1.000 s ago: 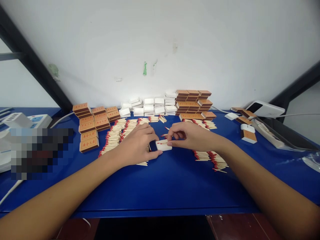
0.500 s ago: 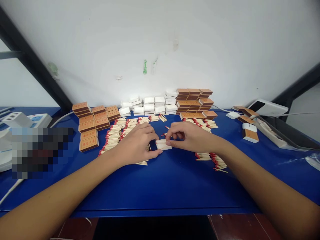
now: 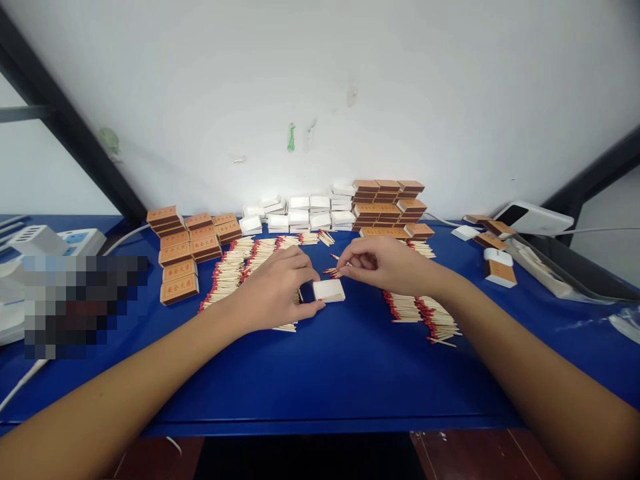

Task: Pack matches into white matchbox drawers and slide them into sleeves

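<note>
A small white matchbox tray [image 3: 329, 291] lies on the blue table between my hands. My left hand [image 3: 280, 287] curves round its left end, with the thumb at the near corner and a finger at the far one. Just beyond the tray, a few loose red-tipped matches [image 3: 331, 272] lie at the fingertips of my right hand [image 3: 367, 261]. Thumb and forefinger of that hand pinch at these matches; how many they grip is unclear. Rows of matches [image 3: 227, 277] spread partly beneath my left hand, and more matches [image 3: 404, 308] lie under my right wrist.
White trays [image 3: 299, 219] are stacked along the wall, beside piled orange matchboxes [image 3: 387, 210]. Further matchboxes [image 3: 180, 288] stand at the left, near a power strip [image 3: 85, 243]. On the right are a white device [image 3: 535, 217], loose matchboxes [image 3: 500, 272] and a dark flat object [image 3: 580, 267].
My right hand has moved from over the white tray, away from me and slightly right, to the loose matches behind it. My left hand stays at the tray's left end.
</note>
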The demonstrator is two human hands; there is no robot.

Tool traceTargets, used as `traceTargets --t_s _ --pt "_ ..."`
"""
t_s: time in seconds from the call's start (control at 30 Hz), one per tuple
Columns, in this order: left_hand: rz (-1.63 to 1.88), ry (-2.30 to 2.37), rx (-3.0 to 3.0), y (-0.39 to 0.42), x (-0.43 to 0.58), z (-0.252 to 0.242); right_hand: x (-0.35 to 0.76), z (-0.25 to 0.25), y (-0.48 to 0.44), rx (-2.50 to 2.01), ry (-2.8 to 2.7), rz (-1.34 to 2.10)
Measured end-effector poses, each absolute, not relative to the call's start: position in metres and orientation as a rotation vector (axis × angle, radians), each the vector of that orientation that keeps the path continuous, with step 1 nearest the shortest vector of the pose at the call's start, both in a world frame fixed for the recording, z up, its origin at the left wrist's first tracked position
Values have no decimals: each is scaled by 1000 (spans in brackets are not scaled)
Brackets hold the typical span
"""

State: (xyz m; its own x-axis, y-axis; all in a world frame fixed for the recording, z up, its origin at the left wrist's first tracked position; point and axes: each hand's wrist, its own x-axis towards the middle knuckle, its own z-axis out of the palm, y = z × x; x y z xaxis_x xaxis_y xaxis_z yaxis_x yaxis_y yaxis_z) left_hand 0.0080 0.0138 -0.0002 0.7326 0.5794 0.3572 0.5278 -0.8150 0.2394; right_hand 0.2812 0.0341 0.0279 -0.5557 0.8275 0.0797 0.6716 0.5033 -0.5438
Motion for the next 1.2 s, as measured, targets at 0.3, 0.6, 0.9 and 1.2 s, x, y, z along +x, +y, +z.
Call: traceTargets --t_s 0.3,0.6,0.9,1.2 --pt "632 832 2832 12 8 -1 287 19 44 -1273 -2527 565" --pt "621 838 2841 12 8 0 287 15 43 -1319 -2539 631" --pt "621 831 2847 13 8 -2 283 10 45 -1239 -2576 547" --pt "611 850 2833 14 8 -1 282 10 45 -1253 -2564 557"
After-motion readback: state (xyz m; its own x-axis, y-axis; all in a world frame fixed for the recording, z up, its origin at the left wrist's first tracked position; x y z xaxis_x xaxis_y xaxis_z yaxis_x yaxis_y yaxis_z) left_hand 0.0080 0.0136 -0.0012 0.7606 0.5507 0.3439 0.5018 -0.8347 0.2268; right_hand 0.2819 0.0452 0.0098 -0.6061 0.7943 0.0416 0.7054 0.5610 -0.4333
